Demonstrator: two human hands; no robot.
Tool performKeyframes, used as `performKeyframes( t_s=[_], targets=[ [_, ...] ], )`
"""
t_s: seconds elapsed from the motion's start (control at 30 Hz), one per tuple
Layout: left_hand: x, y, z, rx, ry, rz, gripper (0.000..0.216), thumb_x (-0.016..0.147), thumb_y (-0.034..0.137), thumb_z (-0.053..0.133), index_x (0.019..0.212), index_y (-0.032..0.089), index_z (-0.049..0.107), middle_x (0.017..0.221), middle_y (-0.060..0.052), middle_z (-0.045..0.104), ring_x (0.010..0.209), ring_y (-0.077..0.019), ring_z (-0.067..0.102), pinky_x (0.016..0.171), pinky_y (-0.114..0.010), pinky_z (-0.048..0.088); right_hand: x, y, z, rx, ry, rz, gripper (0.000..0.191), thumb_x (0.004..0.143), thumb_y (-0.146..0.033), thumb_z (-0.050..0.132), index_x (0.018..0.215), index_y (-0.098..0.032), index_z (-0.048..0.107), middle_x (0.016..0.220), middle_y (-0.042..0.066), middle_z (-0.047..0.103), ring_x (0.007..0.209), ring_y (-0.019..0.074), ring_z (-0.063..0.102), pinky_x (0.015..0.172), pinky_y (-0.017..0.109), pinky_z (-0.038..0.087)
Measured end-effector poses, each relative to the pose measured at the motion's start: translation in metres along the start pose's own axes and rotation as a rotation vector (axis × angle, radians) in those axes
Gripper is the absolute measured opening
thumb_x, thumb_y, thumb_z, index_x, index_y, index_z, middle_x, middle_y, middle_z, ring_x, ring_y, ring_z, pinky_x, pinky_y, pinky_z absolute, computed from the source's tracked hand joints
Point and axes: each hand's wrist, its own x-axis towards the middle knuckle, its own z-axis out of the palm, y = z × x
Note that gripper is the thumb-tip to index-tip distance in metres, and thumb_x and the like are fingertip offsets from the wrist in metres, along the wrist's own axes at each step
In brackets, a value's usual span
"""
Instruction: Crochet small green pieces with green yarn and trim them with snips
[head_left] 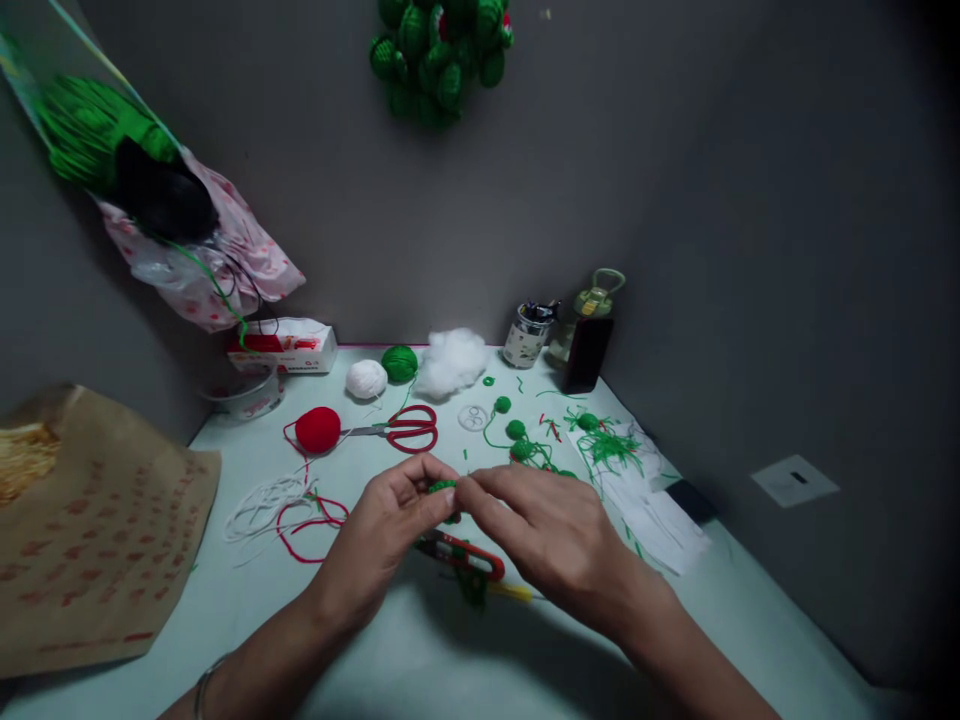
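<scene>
Over the near middle of the table, my left hand (397,515) pinches a small green crochet piece (442,486), mostly hidden by my fingers. My right hand (555,525) meets it there, thumb and forefinger pressed together at the edge of the piece; what lies between those fingertips is hidden. Below my hands lies an orange-and-black tool (480,561), which looks like a utility knife. Dark green yarn (471,590) and a yellow handle (511,592) with a thin shaft show beside it.
Red-handled scissors (412,430) lie beyond my hands, near a red yarn ball (318,430), a white yarn ball (367,379), a green yarn ball (400,364) and white stuffing (453,362). Green yarn scraps (611,447) litter the right. A paper bag (112,540) stands left.
</scene>
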Motion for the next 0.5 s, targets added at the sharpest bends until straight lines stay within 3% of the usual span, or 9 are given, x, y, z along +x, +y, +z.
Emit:
performKeyframes(
  t_s=[0.1,0.2,0.27,0.43,0.5],
  targets=[
    [-0.001,0.004,0.002,0.045,0.008,-0.005,0.02,0.082,0.035,0.072,0.082,0.018,0.063,0.072,0.002,0.059,0.067,-0.0133,0.051,0.065,-0.023,0.041,0.002,-0.008,0.0,-0.021,0.089,-0.012,0.026,0.1,-0.012,0.045,0.096,-0.012,0.07,0.081,0.008,0.075,0.068,0.0167,0.063,0.058,0.03,0.05],
    [-0.002,0.009,0.003,0.171,0.047,0.059,0.014,0.081,0.029,0.072,0.08,0.019,0.063,0.074,0.002,0.061,0.073,-0.0153,0.054,0.067,-0.024,0.043,0.002,-0.015,-0.001,0.023,0.186,-0.063,0.025,0.098,-0.011,0.046,0.1,-0.011,0.071,0.088,0.009,0.077,0.08,0.018,0.065,0.064,0.029,0.054],
    [-0.004,0.01,0.004,0.241,0.098,0.106,0.011,0.08,0.027,0.07,0.079,0.019,0.063,0.076,0.001,0.063,0.076,-0.0165,0.056,0.07,-0.024,0.044,0.001,-0.017,0.0,0.049,0.212,-0.02,0.024,0.098,-0.01,0.048,0.105,-0.012,0.071,0.091,0.008,0.078,0.076,0.0162,0.063,0.061,0.028,0.053],
    [-0.001,0.003,0.005,0.292,0.154,0.109,0.01,0.077,0.024,0.071,0.076,0.02,0.062,0.075,0.002,0.064,0.076,-0.0178,0.058,0.072,-0.027,0.046,-0.013,-0.027,-0.003,0.155,0.162,0.016,0.025,0.099,-0.013,0.047,0.11,-0.014,0.069,0.093,0.01,0.078,0.07,0.0181,0.063,0.054,0.031,0.052],
    [0.003,-0.001,0.003,0.298,0.217,0.109,0.01,0.079,0.025,0.069,0.077,0.02,0.062,0.076,0.001,0.064,0.073,-0.0172,0.058,0.07,-0.027,0.045,-0.016,-0.037,-0.005,0.262,0.062,0.069,0.025,0.098,-0.014,0.05,0.111,-0.022,0.07,0.093,0.007,0.078,0.069,0.0181,0.064,0.055,0.031,0.053]
  ],
)
